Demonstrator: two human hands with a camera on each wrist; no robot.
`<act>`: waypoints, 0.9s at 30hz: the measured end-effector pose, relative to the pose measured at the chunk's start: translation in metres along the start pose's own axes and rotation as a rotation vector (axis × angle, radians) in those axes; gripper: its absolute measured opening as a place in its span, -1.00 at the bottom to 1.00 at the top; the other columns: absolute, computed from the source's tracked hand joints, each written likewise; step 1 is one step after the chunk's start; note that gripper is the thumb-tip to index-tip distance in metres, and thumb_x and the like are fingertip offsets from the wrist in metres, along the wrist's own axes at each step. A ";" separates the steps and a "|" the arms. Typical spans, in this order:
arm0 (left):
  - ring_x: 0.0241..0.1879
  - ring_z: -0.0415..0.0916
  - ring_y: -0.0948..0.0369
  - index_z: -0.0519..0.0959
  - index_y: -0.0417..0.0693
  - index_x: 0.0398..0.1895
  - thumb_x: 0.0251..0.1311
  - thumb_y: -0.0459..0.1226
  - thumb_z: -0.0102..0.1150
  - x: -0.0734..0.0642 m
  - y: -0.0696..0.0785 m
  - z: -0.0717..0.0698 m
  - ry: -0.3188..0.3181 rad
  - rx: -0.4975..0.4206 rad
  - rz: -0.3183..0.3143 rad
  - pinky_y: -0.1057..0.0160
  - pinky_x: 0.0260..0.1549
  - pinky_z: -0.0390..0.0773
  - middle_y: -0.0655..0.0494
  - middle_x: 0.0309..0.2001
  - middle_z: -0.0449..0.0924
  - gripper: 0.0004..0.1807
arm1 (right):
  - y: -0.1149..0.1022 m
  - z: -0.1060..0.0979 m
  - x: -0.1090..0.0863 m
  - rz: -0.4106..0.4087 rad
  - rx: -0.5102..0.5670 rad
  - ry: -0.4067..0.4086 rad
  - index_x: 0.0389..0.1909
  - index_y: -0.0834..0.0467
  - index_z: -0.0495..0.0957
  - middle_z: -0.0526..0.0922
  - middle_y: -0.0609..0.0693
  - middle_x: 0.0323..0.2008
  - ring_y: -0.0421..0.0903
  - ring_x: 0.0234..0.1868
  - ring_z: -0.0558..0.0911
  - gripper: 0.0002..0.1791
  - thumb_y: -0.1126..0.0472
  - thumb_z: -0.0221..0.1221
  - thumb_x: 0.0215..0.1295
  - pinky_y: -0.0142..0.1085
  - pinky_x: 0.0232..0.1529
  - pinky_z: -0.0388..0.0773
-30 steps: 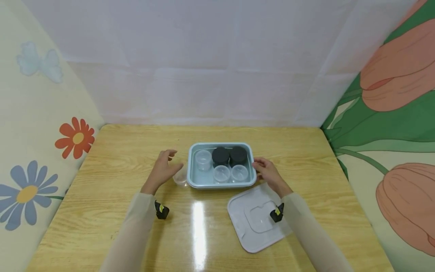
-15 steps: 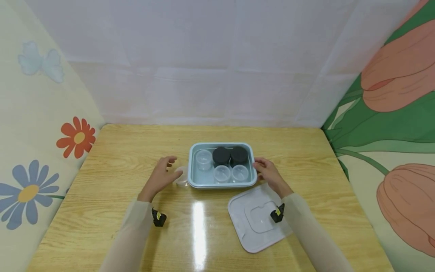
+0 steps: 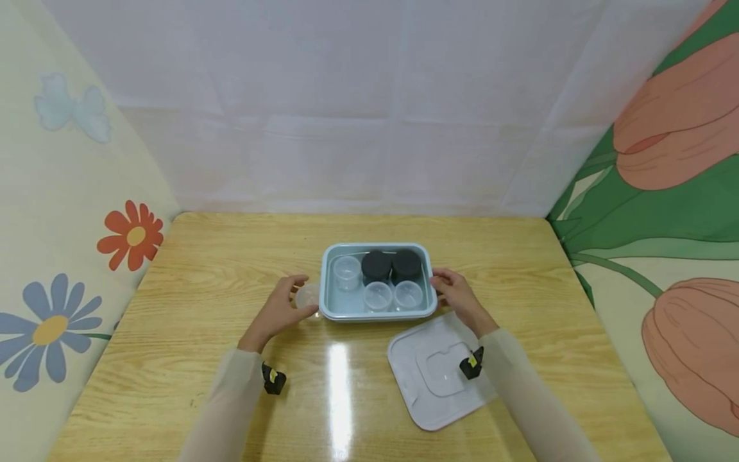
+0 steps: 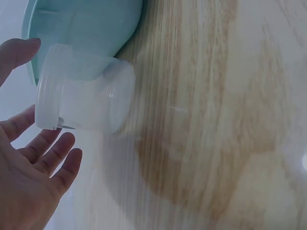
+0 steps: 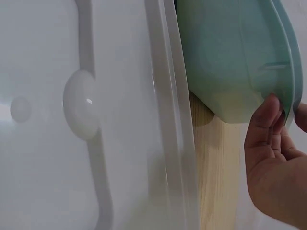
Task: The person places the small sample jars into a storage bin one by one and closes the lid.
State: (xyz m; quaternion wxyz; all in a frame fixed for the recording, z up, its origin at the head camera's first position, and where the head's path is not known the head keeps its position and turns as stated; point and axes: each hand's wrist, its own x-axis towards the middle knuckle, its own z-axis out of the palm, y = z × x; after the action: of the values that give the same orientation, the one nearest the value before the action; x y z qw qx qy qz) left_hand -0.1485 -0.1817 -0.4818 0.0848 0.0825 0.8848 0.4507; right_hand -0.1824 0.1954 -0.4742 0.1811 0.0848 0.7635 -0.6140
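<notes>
A clear plastic jar with a ribbed lid stands upright just left of the light blue storage box. My left hand is spread around this jar, its fingers right at the lid's edge and the thumb apart from it. At the box's right end, my right hand holds the rim, with the fingers under it and the thumb over it. Inside the box are three clear jars and two black-lidded jars.
A white lid with a moulded centre lies flat on the wooden table, below the box's right half and under my right wrist. A pale cloth wall stands behind, and flower-patterned panels flank both sides.
My left hand drew back slightly, then moved right and closed in around the clear jar. My right hand stays on the box rim, and the box has not visibly moved.
</notes>
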 end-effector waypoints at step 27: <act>0.11 0.37 -0.15 0.22 -0.32 0.29 -0.01 -0.29 0.39 0.000 -0.008 0.017 0.057 -0.009 0.019 -0.09 0.03 0.47 -0.31 0.19 0.30 -0.20 | 0.002 -0.001 0.002 0.014 -0.001 -0.004 0.29 0.28 0.31 0.55 0.05 -0.09 -0.24 -0.31 0.51 -0.56 0.21 -0.05 0.47 -0.37 -0.34 0.53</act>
State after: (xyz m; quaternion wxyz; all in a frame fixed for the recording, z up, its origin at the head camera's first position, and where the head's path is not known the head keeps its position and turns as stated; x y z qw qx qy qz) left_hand -0.1454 -0.1727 -0.4983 0.0559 0.0776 0.8841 0.4575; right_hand -0.1840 0.1967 -0.4764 0.1870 0.0891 0.7628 -0.6126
